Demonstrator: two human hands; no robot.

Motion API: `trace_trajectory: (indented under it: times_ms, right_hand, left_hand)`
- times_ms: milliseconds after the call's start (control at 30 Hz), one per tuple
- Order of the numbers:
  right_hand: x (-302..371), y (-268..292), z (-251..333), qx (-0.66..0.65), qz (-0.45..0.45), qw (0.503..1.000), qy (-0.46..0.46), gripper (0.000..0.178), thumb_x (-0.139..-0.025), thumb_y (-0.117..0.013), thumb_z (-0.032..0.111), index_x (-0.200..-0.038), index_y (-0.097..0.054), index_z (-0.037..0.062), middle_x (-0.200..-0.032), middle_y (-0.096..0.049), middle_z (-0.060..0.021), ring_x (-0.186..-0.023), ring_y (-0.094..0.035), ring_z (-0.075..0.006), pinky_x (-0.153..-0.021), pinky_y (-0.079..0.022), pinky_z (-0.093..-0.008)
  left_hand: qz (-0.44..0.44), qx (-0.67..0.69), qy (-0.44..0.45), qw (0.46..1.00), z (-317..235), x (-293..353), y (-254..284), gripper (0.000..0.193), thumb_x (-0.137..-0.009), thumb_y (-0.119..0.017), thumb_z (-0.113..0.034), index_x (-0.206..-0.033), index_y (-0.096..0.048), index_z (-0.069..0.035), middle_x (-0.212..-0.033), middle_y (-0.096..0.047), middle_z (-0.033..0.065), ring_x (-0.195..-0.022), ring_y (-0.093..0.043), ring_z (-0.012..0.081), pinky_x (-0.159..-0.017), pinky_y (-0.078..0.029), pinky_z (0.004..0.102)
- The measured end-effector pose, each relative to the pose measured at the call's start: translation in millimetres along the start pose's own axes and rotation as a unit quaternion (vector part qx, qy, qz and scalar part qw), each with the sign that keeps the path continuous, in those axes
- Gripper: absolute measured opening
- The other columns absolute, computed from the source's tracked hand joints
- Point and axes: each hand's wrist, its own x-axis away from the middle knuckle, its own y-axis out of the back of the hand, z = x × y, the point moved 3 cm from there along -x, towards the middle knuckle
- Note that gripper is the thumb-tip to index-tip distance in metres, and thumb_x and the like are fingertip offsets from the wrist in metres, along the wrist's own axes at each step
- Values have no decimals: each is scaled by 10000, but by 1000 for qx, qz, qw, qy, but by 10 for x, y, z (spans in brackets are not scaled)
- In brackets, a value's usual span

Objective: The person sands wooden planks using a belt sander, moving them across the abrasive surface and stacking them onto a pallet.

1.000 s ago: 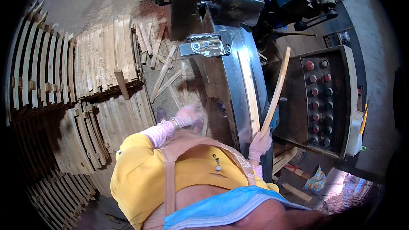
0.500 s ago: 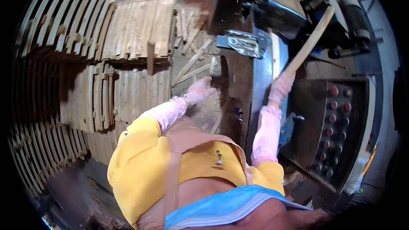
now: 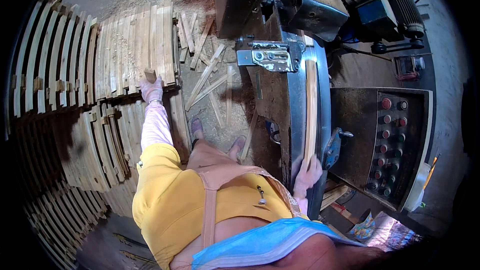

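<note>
My right hand, in a pale glove, is closed round the near end of a long wooden strip. That strip lies lengthwise along the metal bed of a woodworking machine. Ahead of its far end, another piece of wood sits under the machine head. My left hand, also gloved, reaches out to the left with its fingers round the end of a wooden piece on top of a stack of slats. My palm hides part of that piece.
A metal guide bracket is on the bed's left side. To the right stands a control panel with several buttons, below a motor. Loose offcuts litter the floor before my feet. More stacked slats fill the left.
My right hand has come down toward me, and the strip it holds now lies along the bed instead of slanting up. My left hand has moved left onto the stack and grasped a wooden piece.
</note>
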Motion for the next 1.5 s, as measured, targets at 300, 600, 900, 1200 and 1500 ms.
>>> trace_trajectory:
  times_ms: [300, 600, 900, 1200, 1500]
  right_hand:
    - [-1733, -529, 869, -13, -100, 986, 130, 458, -915, -709, 272, -1313, -670, 49, -1068, -725, -221, -965, -670, -419, -856, -532, -507]
    - [-1627, -228, 1921, -356, 243, 871, 235, 602, -878, -758, 212, -1430, -589, 40, -1374, -614, -221, -1314, -547, -395, -1158, -400, -443]
    - [-301, 135, 793, -191, 100, 967, 139, 639, -872, -749, 123, -1469, -535, 41, -1249, -622, -251, -1149, -581, -418, -997, -480, -486]
    - [-74, -133, 104, 30, 42, 998, 27, 559, -997, -551, 402, -1457, -561, 84, -1324, -615, -241, -1178, -579, -438, -1008, -457, -526]
    - [-2033, -560, 1265, 35, -2, 985, 167, 385, -935, -626, 365, -1190, -655, 78, -1117, -696, -213, -1032, -640, -419, -897, -495, -509]
  left_hand:
    - [-4, 268, -181, 946, -773, 153, 678, 553, -964, -671, -423, -1313, -587, -2, -1002, -682, 166, -915, -659, 345, -834, -515, 448]
    - [254, 672, -2, 695, -2569, 1117, 884, 464, -1012, -577, -490, -1245, -584, -89, -771, -600, 41, -679, -615, 188, -587, -544, 379]
    - [423, 557, -82, 710, -3315, 2310, -495, 495, -987, -620, -457, -1254, -595, -41, -959, -665, 126, -887, -621, 243, -827, -511, 401]
    - [520, 81, -15, 850, -645, 3281, -288, 548, -965, -601, -433, -1303, -646, -4, -1238, -693, 253, -1102, -677, 364, -968, -510, 436]
    - [250, 171, 76, 950, 1767, 2959, -28, 634, -924, -612, -522, -1241, -696, 22, -1259, -691, 271, -1241, -627, 412, -1051, -468, 453]
